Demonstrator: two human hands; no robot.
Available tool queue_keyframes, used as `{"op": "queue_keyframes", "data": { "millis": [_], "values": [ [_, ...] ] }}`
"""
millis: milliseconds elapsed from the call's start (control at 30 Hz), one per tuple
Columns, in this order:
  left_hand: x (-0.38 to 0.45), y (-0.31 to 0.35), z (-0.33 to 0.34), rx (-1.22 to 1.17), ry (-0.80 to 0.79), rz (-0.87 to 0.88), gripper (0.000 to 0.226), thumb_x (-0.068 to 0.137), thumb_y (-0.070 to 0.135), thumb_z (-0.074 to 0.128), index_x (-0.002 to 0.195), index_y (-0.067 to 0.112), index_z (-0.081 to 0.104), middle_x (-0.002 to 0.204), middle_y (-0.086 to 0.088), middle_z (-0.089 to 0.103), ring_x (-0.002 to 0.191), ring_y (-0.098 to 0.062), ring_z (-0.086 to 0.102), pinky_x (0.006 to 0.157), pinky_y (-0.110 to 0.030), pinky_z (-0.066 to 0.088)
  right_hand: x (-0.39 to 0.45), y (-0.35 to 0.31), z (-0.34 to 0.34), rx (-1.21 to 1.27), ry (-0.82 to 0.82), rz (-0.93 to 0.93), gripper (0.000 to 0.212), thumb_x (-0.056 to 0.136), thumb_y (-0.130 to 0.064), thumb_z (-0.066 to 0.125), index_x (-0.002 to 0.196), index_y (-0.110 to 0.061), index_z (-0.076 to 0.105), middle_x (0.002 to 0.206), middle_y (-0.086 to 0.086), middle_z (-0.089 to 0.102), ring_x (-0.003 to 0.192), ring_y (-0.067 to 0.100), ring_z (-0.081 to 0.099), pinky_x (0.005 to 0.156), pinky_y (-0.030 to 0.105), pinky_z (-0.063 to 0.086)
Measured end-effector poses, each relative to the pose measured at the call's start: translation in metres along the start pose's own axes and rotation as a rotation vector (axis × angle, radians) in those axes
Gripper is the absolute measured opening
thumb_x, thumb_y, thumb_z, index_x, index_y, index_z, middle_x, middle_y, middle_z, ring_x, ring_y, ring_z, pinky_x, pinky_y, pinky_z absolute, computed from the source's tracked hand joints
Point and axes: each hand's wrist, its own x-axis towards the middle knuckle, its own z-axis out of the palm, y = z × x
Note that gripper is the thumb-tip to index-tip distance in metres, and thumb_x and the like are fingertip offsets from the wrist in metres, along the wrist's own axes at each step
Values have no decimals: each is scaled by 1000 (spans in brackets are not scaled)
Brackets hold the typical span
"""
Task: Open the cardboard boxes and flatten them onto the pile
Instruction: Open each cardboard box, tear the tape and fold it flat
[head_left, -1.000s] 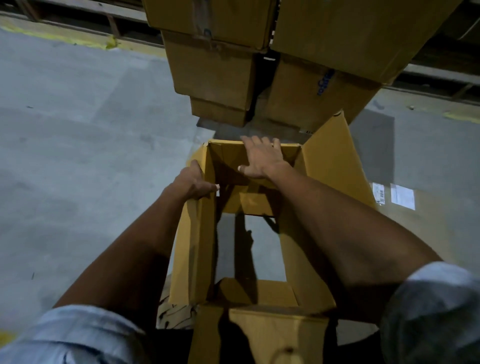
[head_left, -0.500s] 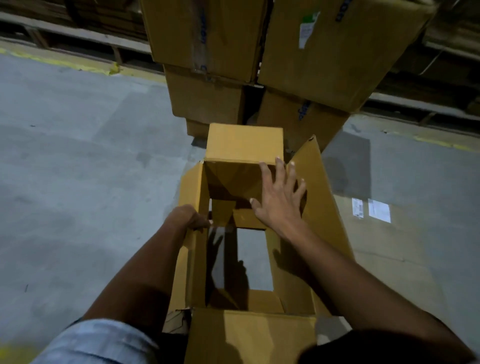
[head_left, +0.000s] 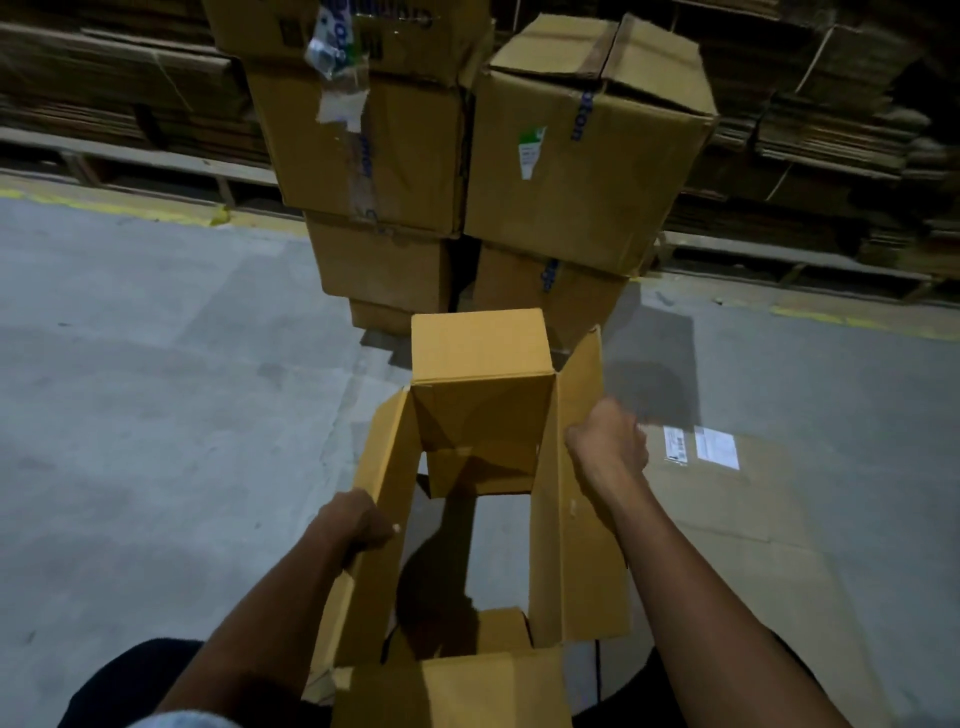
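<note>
Open box (head_left: 566, 525) held upright btwn both arms, floor visible thru its bottom. Left hand (head_left: 355, 521) grips left wall edge; right hand (head_left: 609, 442) grips right wall. Beyond: flattened cardboard (head_left: 737, 509) on floor at right, stacked boxes (head_left: 561, 192).

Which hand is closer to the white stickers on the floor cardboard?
The right hand. It grips the open box's right wall, just left of the white stickers. The left hand grips the opposite wall, farther away.

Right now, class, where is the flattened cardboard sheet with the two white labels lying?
In the head view the flattened cardboard sheet lies on the concrete floor at the right, just beyond the right hand and beside the open box.
</note>
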Motion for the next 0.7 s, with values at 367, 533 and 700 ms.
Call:
{"op": "queue_keyframes", "data": {
  "millis": [367,533,700],
  "values": [
    [29,-13,-15,-501,105,106,78,96,58,40,131,-11,53,139,-29,50,114,-37,55,100,-47,45,4,1,5,254,-332,107,12,96,-8,50,105,-12,55,107,10,64,98,28,65,85,40,60],
    [48,-19,-23,-734,73,-4,130,84,49,72,147,18,-38,163,-23,15,146,-43,25,115,-56,28,10,-1,4,315,-221,99,10,96,-12,53,99,-13,63,101,12,68,92,31,68,79,42,58],
    [68,-35,-30,-723,0,-50,156,56,64,85,146,28,-37,157,-24,32,133,-46,44,110,-63,35,12,-2,7,297,-164,82,11,98,-13,55,93,-11,65,94,11,68,85,29,68,78,43,58]
  ]
}}
